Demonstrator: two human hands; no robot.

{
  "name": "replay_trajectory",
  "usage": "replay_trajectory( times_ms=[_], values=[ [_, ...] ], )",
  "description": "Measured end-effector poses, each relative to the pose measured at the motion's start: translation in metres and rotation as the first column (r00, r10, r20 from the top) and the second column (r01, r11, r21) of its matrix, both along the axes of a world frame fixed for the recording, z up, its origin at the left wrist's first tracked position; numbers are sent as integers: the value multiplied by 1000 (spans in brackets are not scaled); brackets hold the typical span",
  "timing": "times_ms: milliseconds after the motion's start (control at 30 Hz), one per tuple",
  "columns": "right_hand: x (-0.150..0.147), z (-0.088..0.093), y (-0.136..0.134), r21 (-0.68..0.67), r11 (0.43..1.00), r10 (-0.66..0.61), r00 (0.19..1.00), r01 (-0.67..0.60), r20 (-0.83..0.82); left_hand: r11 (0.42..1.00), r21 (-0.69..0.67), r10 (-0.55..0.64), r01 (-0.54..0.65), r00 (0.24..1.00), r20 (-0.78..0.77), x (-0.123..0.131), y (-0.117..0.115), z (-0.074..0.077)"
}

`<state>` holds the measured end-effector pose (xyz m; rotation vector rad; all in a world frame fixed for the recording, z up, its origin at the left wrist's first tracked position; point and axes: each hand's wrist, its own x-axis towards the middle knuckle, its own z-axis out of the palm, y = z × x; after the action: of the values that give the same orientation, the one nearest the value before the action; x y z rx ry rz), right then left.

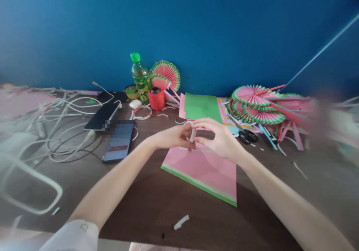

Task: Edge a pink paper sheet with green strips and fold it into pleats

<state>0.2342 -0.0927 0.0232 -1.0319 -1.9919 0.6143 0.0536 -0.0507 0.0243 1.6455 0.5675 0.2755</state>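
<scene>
In the head view, my left hand [172, 137] curls its fingers round a narrow white roll of tape [193, 134]. My right hand [223, 139] comes at the roll from the other side, thumb and fingers closed on it. Both hands are held over the far part of a pink sheet of paper [204, 170], which lies flat and has a pale stripe and a green strip along its near edge. Fingers partly hide the roll. A short white scrap [181, 222] lies nearer to me on the dark table [140, 202].
Behind the hands lies green paper [203, 107] on pink sheets. Black scissors [248, 136] and folded paper fans [255, 105] are to the right. A green-capped bottle [141, 77] and red thread spool [156, 98] stand at the back. Phones [119, 142] and tangled white cables [67, 146] are left.
</scene>
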Motion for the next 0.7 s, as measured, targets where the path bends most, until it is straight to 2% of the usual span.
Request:
replay_trajectory(
  times_ms=[200,433,533,700],
  values=[
    [-3,-6,0,-3,998,-63,997,63,-51,1000,-20,5,-5,1000,11,2,-4,1],
    [-4,-4,0,-95,995,-44,990,31,-137,1000,2,6,-6,1000,0,1,-5,1],
    [-3,-4,1,-136,990,-65,983,42,-172,998,56,12,-11,1000,-19,3,-5,1],
    [-1,-6,1,-160,985,-108,967,72,-231,977,197,91,-79,994,-55,6,-9,1]
  ],
)
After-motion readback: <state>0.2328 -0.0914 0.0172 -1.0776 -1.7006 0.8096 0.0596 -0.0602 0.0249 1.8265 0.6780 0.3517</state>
